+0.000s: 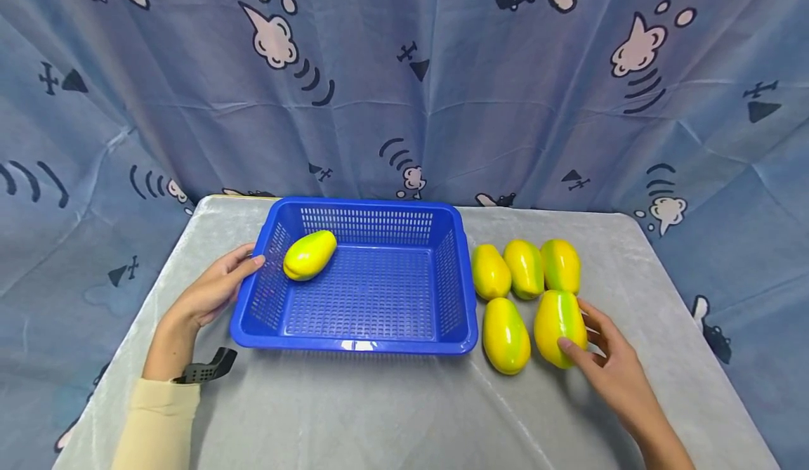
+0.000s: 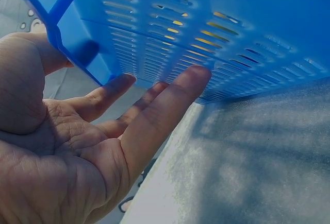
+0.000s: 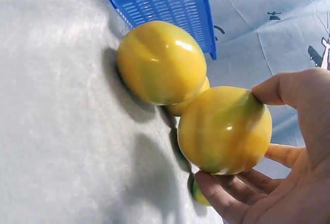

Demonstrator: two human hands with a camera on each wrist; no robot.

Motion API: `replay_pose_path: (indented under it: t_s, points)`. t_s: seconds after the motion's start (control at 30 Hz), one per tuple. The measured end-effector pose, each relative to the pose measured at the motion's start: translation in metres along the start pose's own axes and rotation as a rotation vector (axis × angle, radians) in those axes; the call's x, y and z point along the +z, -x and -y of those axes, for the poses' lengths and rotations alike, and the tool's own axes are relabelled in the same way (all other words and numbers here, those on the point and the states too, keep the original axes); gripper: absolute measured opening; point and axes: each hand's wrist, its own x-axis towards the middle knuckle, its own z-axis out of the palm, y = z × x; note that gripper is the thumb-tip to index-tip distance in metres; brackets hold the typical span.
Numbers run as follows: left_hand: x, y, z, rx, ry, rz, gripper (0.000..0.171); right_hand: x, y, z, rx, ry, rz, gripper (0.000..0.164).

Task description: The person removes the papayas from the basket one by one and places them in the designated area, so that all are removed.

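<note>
My right hand [image 1: 609,357] grips a glossy yellow papaya [image 1: 560,326] with a green stripe, thumb on one side and fingers on the other. In the right wrist view this papaya [image 3: 225,131] appears raised off the cloth. Another papaya [image 1: 506,336] lies just left of it, and three more, including one papaya [image 1: 560,265], sit behind. At the left, my left hand [image 1: 218,280] holds the rim of a blue plastic basket [image 1: 354,346], thumb over the edge. Its fingers [image 2: 154,126] lie against the slotted outer wall. Inside the basket rests one papaya [image 1: 310,255], near its left wall.
A pale grey cloth [image 1: 379,414] covers the table. Behind it hangs a blue patterned curtain [image 1: 379,105], which also runs down both sides. A black strap device [image 1: 208,368] sits on my left wrist.
</note>
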Motion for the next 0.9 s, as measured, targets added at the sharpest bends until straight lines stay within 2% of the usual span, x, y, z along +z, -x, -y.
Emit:
replay_pose_path:
  t_s: [0.23, 0.63, 0.9]
  points:
    - [0.000, 0.001, -0.001, -0.003, -0.007, -0.010, 0.064, 0.005, -0.001, -0.006, -0.018, 0.040, 0.027, 0.082]
    - [-0.001, 0.001, 0.001, -0.009, -0.023, -0.014, 0.066, 0.013, -0.004, -0.008, -0.051, 0.122, 0.015, 0.082]
    - [-0.001, -0.001, 0.001, -0.018, -0.021, -0.010, 0.068, 0.016, -0.005, -0.006, -0.015, 0.127, 0.026, 0.083]
